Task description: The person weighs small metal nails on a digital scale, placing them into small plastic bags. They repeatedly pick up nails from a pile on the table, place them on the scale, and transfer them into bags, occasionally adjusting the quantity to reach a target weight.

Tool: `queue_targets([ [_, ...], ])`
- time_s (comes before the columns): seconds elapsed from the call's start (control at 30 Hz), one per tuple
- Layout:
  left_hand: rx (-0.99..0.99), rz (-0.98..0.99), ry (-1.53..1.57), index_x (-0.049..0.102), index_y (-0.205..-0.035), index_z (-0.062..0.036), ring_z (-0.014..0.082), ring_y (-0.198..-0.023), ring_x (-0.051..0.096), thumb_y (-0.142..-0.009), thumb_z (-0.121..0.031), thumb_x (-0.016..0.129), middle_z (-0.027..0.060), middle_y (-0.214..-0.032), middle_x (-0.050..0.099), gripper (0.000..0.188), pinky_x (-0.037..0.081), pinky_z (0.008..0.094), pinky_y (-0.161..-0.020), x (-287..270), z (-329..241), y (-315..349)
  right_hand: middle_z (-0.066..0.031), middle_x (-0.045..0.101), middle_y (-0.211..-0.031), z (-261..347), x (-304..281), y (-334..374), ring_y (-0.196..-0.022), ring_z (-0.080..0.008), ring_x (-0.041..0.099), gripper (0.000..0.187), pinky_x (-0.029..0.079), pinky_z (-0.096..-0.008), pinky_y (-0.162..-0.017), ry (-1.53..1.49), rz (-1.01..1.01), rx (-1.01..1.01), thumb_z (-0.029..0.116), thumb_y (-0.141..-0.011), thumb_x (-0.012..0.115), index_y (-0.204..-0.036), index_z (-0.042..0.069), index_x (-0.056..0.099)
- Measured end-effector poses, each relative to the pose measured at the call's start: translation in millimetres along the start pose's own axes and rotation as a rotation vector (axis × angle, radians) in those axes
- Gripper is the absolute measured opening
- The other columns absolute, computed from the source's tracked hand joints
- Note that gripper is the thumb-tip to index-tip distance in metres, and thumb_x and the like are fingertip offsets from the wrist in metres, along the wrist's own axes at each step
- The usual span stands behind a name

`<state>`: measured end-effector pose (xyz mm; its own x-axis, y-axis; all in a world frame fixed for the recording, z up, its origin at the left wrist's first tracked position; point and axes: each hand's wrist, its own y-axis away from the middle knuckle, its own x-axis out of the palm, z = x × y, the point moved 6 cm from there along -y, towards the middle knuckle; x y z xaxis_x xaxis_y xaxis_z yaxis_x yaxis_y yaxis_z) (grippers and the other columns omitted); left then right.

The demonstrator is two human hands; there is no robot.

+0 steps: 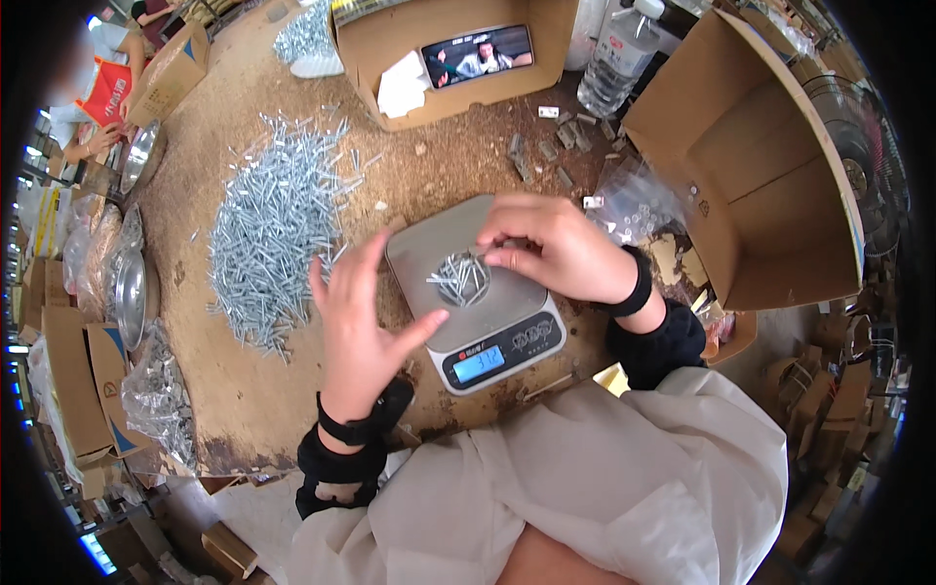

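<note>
Bringing thumb and fingers of the right hand (pixel 554 242) together at the rim of a small dish (pixel 486 291) of silvery fasteners (pixel 456 277); cannot tell whether closed on anything. Find the dish beneath this grip, resting on a digital scale (pixel 439 229). Just left, note the left hand (pixel 359 322) spread open. Farther left, see a fastener heap (pixel 278 229); beyond the grip, a phone (pixel 478 56); to its right, a carton (pixel 770 185).

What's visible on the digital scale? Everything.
The digital scale looks pale and plastic, with a round-cornered, metallic grey platform and a dark front panel with a lit blue display. It sits angled on the brown tabletop, bearing a round dish of metal pins. The right hand is above the platform, the left hand by its left edge; contact unclear.
</note>
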<state>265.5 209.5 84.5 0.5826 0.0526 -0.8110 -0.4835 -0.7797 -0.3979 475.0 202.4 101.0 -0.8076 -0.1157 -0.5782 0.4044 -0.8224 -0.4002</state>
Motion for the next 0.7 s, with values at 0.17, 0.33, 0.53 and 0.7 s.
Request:
queue_targets([
  [0.17, -0.072, -0.157, 0.088, 0.056, -0.128, -0.0078, 0.0284, -0.117, 0.058, -0.08, -0.038, 0.078, 0.0102, -0.123, 0.063, 0.06, 0.02, 0.0567, -0.114, -16.3, 28.7, 6.4, -0.0126, 0.062, -0.084, -4.6, 5.0, 2.2, -0.078, -0.0322, 0.062, 0.014, 0.05, -0.0388, -0.068, 0.022, -0.017, 0.033, 0.004, -0.08, 0.072, -0.09, -0.001, 0.063],
  [0.33, -0.052, -0.194, 0.127, 0.064, -0.117, -0.0026, 0.0255, -0.112, 0.059, -0.087, -0.017, 0.069, 0.0112, -0.118, 0.067, 0.033, 0.03, 0.0445, -0.11, -22.6, 21.3, 4.4, -0.0078, 0.062, -0.086, -7.4, 4.8, 2.5, -0.075, -0.02, 0.06, 0.012, 0.049, -0.0304, -0.066, 0.03, 0.012, 0.059, 0.001, -0.083, 0.072, -0.092, -0.001, 0.063],
  [0.53, 0.019, -0.115, 0.069, 0.067, -0.11, -0.0074, 0.0245, -0.112, 0.061, -0.087, -0.016, 0.07, 0.0067, -0.113, 0.068, 0.024, 0.024, 0.0501, -0.114, -17.0, 9.3, 2.8, -0.0067, 0.062, -0.084, -7.7, 6.3, 2.7, -0.074, -0.0195, 0.059, 0.012, 0.048, -0.0301, -0.067, 0.007, 0.039, 0.095, 0.001, -0.083, 0.072, -0.093, 0.0, 0.064],
  [0.7, 0.031, -0.111, 0.093, 0.069, -0.105, -0.0081, 0.0248, -0.111, 0.062, -0.086, -0.015, 0.07, 0.0058, -0.112, 0.068, 0.02, 0.022, 0.0527, -0.115, -15.6, 11.0, 4.0, -0.0069, 0.062, -0.083, -5.3, 12.0, 3.1, -0.074, -0.0211, 0.059, 0.012, 0.048, -0.0314, -0.067, -0.05, 0.074, 0.059, 0.003, -0.083, 0.072, -0.092, 0.0, 0.065],
])
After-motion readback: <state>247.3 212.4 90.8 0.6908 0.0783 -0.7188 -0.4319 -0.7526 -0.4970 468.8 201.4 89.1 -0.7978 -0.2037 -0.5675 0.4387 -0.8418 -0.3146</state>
